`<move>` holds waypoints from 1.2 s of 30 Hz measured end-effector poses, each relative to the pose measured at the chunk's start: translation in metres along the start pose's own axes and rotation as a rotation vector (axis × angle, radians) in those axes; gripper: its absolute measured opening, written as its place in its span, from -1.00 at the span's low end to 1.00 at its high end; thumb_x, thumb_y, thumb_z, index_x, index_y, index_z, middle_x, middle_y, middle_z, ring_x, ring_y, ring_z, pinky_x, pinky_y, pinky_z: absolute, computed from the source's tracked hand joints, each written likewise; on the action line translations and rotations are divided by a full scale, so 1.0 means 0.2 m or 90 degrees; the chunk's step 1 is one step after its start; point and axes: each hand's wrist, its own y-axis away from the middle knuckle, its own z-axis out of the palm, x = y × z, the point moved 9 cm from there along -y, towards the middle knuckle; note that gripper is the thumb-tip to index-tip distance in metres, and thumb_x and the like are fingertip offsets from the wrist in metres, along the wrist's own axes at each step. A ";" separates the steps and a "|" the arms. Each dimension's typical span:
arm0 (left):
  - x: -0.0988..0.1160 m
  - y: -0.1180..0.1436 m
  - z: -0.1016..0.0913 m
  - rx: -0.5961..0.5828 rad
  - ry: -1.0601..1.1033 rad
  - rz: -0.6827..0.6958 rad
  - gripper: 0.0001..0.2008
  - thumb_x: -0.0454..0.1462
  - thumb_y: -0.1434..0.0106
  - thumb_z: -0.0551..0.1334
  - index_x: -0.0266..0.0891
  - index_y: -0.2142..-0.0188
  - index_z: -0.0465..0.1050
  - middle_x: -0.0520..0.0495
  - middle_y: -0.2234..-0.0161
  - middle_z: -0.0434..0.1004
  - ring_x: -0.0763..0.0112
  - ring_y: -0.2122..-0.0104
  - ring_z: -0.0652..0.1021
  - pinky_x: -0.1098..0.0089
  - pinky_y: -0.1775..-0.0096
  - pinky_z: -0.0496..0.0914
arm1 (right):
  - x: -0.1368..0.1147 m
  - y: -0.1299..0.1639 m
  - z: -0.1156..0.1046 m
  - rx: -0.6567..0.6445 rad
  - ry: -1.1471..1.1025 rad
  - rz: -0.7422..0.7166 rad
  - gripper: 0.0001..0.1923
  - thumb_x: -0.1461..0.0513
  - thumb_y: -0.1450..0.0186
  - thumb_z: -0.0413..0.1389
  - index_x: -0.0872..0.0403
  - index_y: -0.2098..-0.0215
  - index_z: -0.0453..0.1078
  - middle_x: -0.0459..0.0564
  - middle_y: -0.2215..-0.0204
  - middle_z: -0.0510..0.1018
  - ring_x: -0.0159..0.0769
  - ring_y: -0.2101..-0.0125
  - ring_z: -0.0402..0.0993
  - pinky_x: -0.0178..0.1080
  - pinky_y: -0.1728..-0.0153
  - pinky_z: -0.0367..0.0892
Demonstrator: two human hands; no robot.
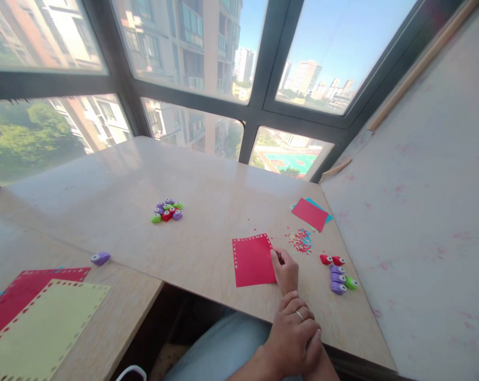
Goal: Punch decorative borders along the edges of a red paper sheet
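A red sheet of paper (255, 262) lies on the table with small punched holes along its top and left edges and near its upper right corner. My right hand (286, 271) is closed at the right edge of this sheet. Something dark red shows between its curled fingers, mostly hidden, and I cannot make out what it is. Wearing a ring, my left hand (292, 330) is wrapped round my right wrist. Just beyond the right hand is a scatter of tiny red, blue and pale paper bits (301, 241).
Small craft punches (337, 279) in red, purple and green stand at the right, and a cluster of punches (168, 210) sits farther back. Red and blue paper (309, 214) lies near the wall. At left are a lone purple punch (100, 258) and hole-edged yellow paper (51, 328) over red.
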 end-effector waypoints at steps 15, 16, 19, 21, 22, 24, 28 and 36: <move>-0.02 -0.01 -0.02 0.098 0.048 0.042 -0.90 -0.28 -0.19 0.09 -0.22 0.44 0.30 -0.01 0.46 0.41 0.38 0.29 0.41 0.21 -0.15 0.15 | 0.03 -0.02 0.01 0.026 -0.029 0.008 -0.54 -0.10 -0.27 0.02 0.11 0.39 0.47 -0.05 0.56 0.51 -0.29 0.55 0.34 -0.29 0.45 0.25; -0.02 -0.01 -0.02 0.099 0.048 0.038 -0.90 -0.29 -0.20 0.09 -0.22 0.44 0.31 -0.01 0.46 0.41 0.38 0.28 0.41 0.21 -0.15 0.15 | 0.03 -0.02 0.01 0.029 -0.027 0.008 -0.54 -0.10 -0.27 0.02 0.11 0.40 0.46 -0.05 0.56 0.51 -0.29 0.55 0.35 -0.29 0.45 0.25; -0.01 -0.01 -0.03 0.099 0.052 0.012 -0.89 -0.30 -0.21 0.07 -0.22 0.43 0.33 -0.01 0.46 0.41 0.37 0.28 0.42 0.20 -0.16 0.14 | 0.03 -0.02 0.00 0.031 -0.023 0.010 -0.55 -0.09 -0.26 0.01 0.11 0.39 0.46 -0.03 0.56 0.52 -0.26 0.54 0.37 -0.27 0.45 0.25; 0.00 -0.01 -0.04 0.108 0.056 0.004 -0.88 -0.31 -0.21 0.07 -0.22 0.43 0.33 -0.01 0.47 0.41 0.38 0.29 0.42 0.19 -0.15 0.14 | 0.02 -0.02 0.00 0.029 -0.020 0.009 -0.56 -0.08 -0.26 0.00 0.09 0.39 0.45 -0.02 0.55 0.53 -0.23 0.53 0.40 -0.26 0.44 0.27; 0.00 -0.01 -0.04 0.114 0.058 0.004 -0.88 -0.31 -0.20 0.07 -0.22 0.43 0.33 -0.01 0.47 0.41 0.38 0.29 0.42 0.19 -0.15 0.15 | 0.02 -0.01 0.00 0.028 -0.019 0.008 -0.57 -0.08 -0.26 -0.01 0.08 0.38 0.46 -0.01 0.54 0.54 -0.21 0.52 0.41 -0.25 0.44 0.28; 0.00 0.00 -0.04 0.121 0.059 0.007 -0.89 -0.30 -0.19 0.07 -0.22 0.44 0.32 -0.01 0.48 0.40 0.38 0.30 0.42 0.19 -0.15 0.15 | 0.01 -0.01 -0.01 0.024 -0.020 0.010 -0.60 -0.07 -0.27 0.00 0.05 0.36 0.46 0.00 0.51 0.57 -0.18 0.49 0.45 -0.23 0.41 0.30; -0.01 0.00 -0.02 0.105 0.044 0.019 -0.90 -0.29 -0.18 0.09 -0.22 0.44 0.33 -0.01 0.47 0.41 0.37 0.29 0.43 0.20 -0.17 0.15 | 0.00 0.00 -0.01 0.018 -0.032 0.017 -0.65 -0.06 -0.29 0.01 0.01 0.33 0.44 -0.01 0.48 0.58 -0.14 0.45 0.48 -0.20 0.39 0.34; -0.04 0.04 0.07 0.040 -0.036 0.028 -0.95 -0.28 -0.14 0.20 -0.21 0.42 0.37 0.01 0.43 0.47 0.37 0.23 0.47 0.24 -0.22 0.11 | 0.00 0.01 -0.02 0.017 -0.042 0.032 -0.64 -0.07 -0.27 0.02 0.02 0.40 0.39 -0.02 0.53 0.54 -0.16 0.50 0.45 -0.21 0.42 0.32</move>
